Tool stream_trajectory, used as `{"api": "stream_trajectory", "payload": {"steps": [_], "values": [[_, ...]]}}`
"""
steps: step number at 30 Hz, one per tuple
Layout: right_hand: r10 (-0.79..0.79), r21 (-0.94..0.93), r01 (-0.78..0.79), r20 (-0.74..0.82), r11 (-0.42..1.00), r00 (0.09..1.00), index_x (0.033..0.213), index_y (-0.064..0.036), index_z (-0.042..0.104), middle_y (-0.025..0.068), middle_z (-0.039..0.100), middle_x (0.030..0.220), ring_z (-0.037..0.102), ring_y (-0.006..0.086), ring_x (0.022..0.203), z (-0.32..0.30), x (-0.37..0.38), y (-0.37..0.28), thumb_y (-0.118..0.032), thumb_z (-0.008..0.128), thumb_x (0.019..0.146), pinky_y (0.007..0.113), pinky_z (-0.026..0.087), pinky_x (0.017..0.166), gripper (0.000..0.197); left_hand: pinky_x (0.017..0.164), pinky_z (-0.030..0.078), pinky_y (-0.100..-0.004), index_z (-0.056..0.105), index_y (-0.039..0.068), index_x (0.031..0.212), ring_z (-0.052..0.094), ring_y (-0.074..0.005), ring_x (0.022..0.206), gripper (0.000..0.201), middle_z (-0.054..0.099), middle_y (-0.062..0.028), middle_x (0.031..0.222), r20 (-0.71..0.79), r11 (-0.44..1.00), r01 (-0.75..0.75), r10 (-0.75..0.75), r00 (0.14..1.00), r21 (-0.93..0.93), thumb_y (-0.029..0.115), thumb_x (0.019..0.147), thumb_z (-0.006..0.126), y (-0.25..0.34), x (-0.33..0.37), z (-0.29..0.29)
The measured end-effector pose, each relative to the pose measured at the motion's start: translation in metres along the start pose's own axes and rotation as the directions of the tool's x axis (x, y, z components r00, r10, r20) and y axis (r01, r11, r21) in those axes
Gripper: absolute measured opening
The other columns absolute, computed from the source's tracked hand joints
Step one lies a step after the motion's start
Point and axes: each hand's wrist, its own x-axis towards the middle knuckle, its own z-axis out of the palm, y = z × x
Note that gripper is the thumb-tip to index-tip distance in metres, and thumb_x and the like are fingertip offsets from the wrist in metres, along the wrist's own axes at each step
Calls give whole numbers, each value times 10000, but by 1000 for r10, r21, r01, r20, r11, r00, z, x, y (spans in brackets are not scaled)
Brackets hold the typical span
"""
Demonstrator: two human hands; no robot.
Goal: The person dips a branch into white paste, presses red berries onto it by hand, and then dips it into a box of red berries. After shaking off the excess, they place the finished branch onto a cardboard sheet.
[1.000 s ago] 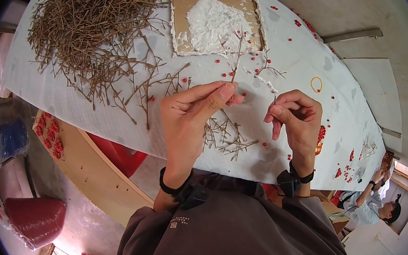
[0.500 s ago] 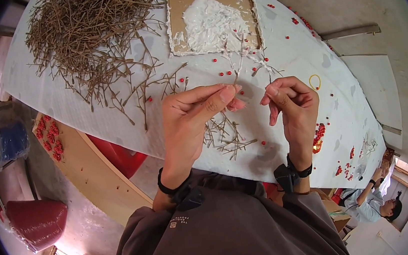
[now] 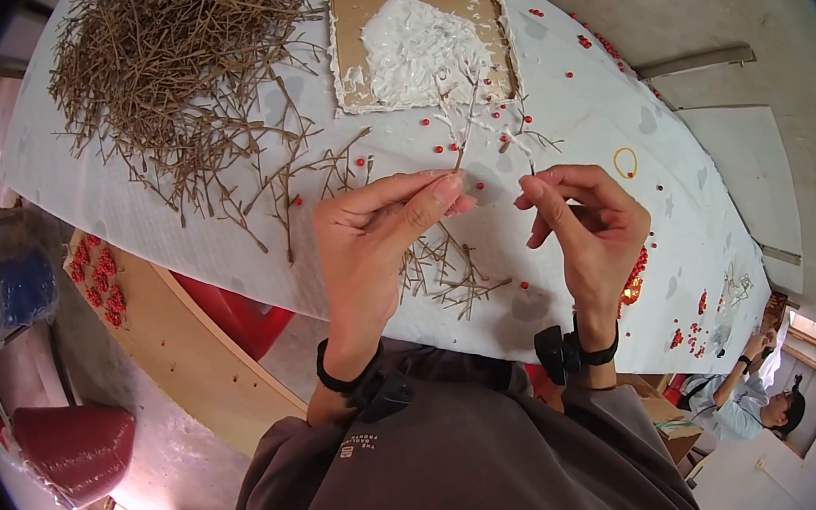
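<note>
My left hand (image 3: 380, 233) pinches the lower end of a thin brown branched twig (image 3: 459, 148) between thumb and forefinger. The twig's forks point away from me, and white paste coats part of them. To the right, my right hand (image 3: 588, 224) has thumb and forefinger closed at the end of a second, white-smeared twig (image 3: 526, 153). The forks of the two twigs come close together; whether they touch I cannot tell. Just beyond them lies a brown tray (image 3: 348, 20) with a mound of white paste (image 3: 425, 51). Small red beads (image 3: 481, 186) lie scattered around both hands.
A large heap of brown twigs (image 3: 176, 70) covers the table's far left. Loose twigs (image 3: 456, 275) lie below my hands. A yellow rubber band (image 3: 626, 162) and red bead clusters (image 3: 637, 279) are at right. Red clusters (image 3: 99, 280) sit on a board at left. Another person (image 3: 747, 403) is at lower right.
My right hand has shifted slightly right and toward me. My left hand has moved a little left, and more of its twig's stem shows above the fingertips.
</note>
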Motion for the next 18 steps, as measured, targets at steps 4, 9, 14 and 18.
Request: {"api": "stream_trajectory", "payload": {"steps": [4, 9, 14, 18], "values": [[3, 47, -2, -30, 999, 1000, 905, 66, 646, 134, 683, 744, 573, 110, 524, -2, 4, 0, -23, 694, 857, 223, 449, 458, 112, 754, 525, -318, 691, -81, 1007, 687, -226, 773, 178, 708, -172, 911, -1, 1000, -22, 22, 1000, -22, 40, 879, 664, 0, -1, -2], [75, 100, -79, 43, 992, 996, 898, 68, 643, 136, 678, 727, 562, 110, 505, -6, -9, 10, -7, 683, 857, 223, 439, 447, 94, 775, 551, -276, 681, -90, 1031, 698, -203, 826, 190, 709, -163, 936, 10, 998, -26, 27, 1000, -49, 14, 872, 675, 2, -1, -3], [120, 201, -155, 175, 967, 977, 896, 69, 640, 139, 672, 712, 550, 110, 485, -11, -14, 16, 6, 665, 863, 225, 429, 438, 76, 774, 551, -277, 679, -92, 1033, 698, -206, 825, 191, 709, -162, 936, 17, 999, -21, 22, 1000, -50, 8, 870, 675, 1, -1, -2], [101, 203, -130, 145, 971, 984, 902, 68, 639, 142, 672, 713, 545, 108, 482, -12, -11, 14, 0, 665, 865, 225, 428, 436, 81, 770, 550, -274, 681, -92, 1030, 698, -204, 822, 188, 709, -158, 930, 19, 999, -14, 15, 1000, -45, 2, 867, 677, 3, -2, 0]]}}
